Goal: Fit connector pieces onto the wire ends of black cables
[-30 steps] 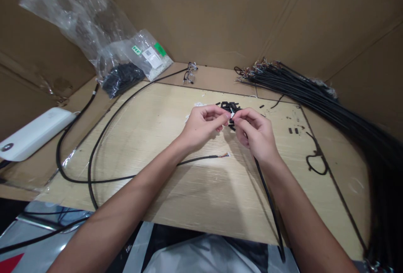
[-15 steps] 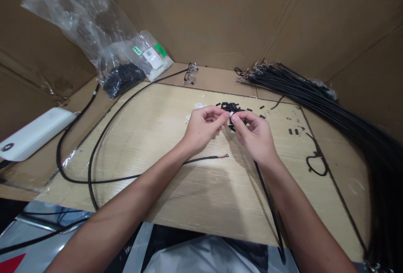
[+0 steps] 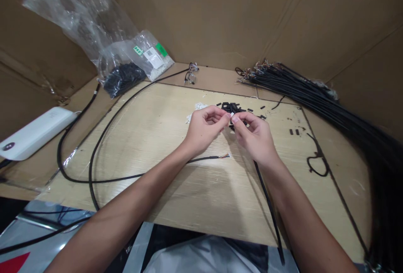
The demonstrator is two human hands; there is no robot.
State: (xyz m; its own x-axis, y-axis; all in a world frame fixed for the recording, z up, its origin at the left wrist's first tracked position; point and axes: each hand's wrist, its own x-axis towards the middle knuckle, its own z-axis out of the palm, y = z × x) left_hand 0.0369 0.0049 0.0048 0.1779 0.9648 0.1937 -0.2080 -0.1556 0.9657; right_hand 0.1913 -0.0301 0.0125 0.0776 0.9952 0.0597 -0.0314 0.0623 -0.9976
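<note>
Over the middle of the board, my left hand pinches a small white connector between thumb and forefinger. Its fingertips nearly meet those of my right hand, which is closed on the end of a black cable. That cable runs down from under my right palm to the front edge; its tip is hidden by the fingers. Behind the hands lies a pile of short black pieces, with small white pieces to its left. Below them rests another cable's end with coloured wires.
A thick bundle of black cables curves down the right side. Plastic bags with black and white parts stand at the back left, near glasses. A white device sits at far left. Cardboard walls enclose the board.
</note>
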